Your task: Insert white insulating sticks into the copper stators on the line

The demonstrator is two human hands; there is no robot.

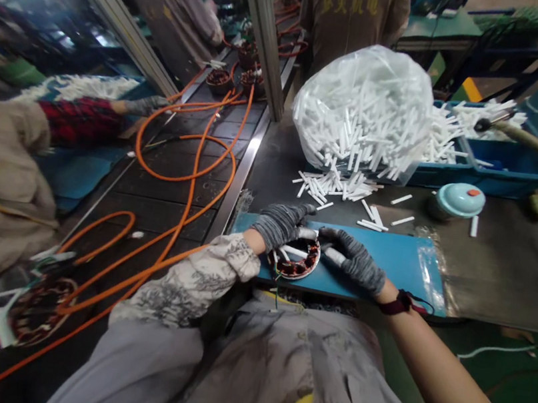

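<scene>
A round motor stator (308, 269) with copper windings lies on a blue mat in front of me. White sticks (294, 251) lie across its opening, and a thin green wire trails from its near side. My left hand (280, 223), in a grey knit glove with a white-wrapped thumb, grips the stator's far left edge. At the right rim is my right hand (359, 263), gloved alike, its fingertips close to the stator. Its thumb stands apart from the fingers, and I see nothing held between them.
A clear bag (364, 108) spills white sticks onto the bench behind the blue mat (391, 260). Blue bins (511, 170) and a light-blue lidded cup (461, 202) stand right. Orange hoses (195, 170) cross the conveyor at left, where a co-worker's arm reaches near another stator (37, 312).
</scene>
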